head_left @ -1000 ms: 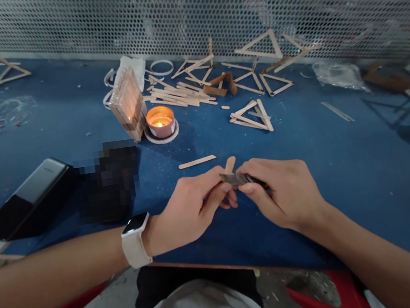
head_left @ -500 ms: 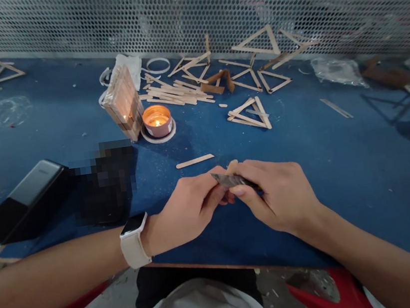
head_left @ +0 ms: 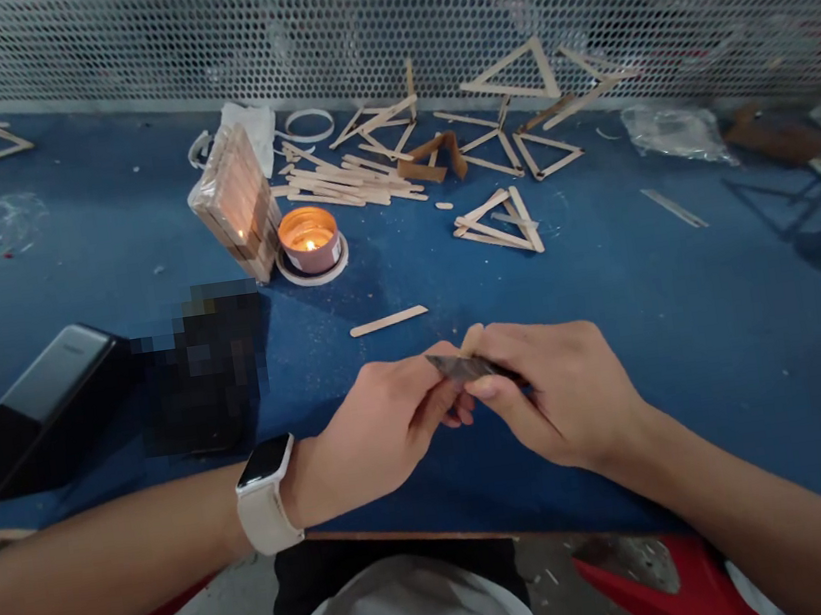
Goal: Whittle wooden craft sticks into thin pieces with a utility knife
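Observation:
My right hand (head_left: 568, 388) is wrapped round a dark pointed blade (head_left: 464, 368), whose tip points left over the fingers of my left hand (head_left: 382, 432). The fingers of my left hand are pinched together against my right fingertips; what they hold is hidden. A watch sits on my left wrist. Just beyond the hands a single wooden stick (head_left: 388, 321) lies on the blue table (head_left: 690, 361). Farther off is a small triangle of sticks (head_left: 497, 223).
A lit candle in a tin (head_left: 309, 241) stands beside a wrapped stick bundle (head_left: 235, 205). Loose sticks (head_left: 349, 182) and stick triangles lie near the perforated metal screen (head_left: 343, 24). At left are a black and grey device (head_left: 51, 395) and a blurred dark object (head_left: 215, 374).
Both hands stay close together, with the blade slightly shifted. My left fingers have moved a little. The view has shifted slightly.

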Demonstrator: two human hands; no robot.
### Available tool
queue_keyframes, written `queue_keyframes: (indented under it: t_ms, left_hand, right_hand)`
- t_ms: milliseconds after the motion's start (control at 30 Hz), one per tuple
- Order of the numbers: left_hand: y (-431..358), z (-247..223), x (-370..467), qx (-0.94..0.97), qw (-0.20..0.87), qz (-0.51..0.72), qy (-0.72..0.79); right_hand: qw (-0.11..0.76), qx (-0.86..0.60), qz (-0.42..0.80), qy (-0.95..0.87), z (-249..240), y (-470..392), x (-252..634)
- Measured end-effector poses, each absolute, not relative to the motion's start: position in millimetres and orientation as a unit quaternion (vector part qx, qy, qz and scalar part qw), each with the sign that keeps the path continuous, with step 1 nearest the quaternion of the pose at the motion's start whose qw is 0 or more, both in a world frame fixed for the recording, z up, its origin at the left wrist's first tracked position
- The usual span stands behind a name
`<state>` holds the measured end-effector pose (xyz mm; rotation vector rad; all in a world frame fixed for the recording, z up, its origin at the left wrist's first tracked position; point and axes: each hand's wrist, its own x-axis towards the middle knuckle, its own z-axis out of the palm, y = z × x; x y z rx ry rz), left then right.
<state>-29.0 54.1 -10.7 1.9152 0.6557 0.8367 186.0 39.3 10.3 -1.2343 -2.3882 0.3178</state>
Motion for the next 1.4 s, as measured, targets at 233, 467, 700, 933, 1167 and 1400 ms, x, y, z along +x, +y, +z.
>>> queue_keyframes:
  t_ms: [233, 467, 700, 933, 1167, 1400]
  left_hand:
    - [49.5, -2.7, -34.0, 0.732, 0.5, 0.381, 0.261]
    - [55.5, -7.1, -30.5, 0.787, 0.464, 0.319, 0.253]
    - [53.2, -6.1, -32.0, 0.702, 0.544, 0.367, 0.276]
    - [55.9, -11.9, -28.5, 0.774, 0.477, 0.329, 0.257]
    - [54.7, -5.6, -32.2, 0.705, 0.523, 0.387, 0.281]
    - [54.8, -8.4, -31.6, 0.655, 0.574, 0.394, 0.293]
  right_hand:
    - [0.238, -0.439, 0.085, -0.862, 15.2, 42.2, 192.1]
    - [0.237, -0.425, 0.164, -0.858, 11.9, 38.8, 184.1]
    - [0.241, -0.436, 0.128, -0.858, 14.2, 47.7, 193.6]
    - [0.269, -0.405, 0.219, -0.846, 13.8, 42.3, 181.0]
    - [0.236, -0.451, 0.165, -0.845, 12.5, 48.0, 193.4]
    - [0.223, -0.46, 0.149, -0.846, 9.4, 53.2, 194.8]
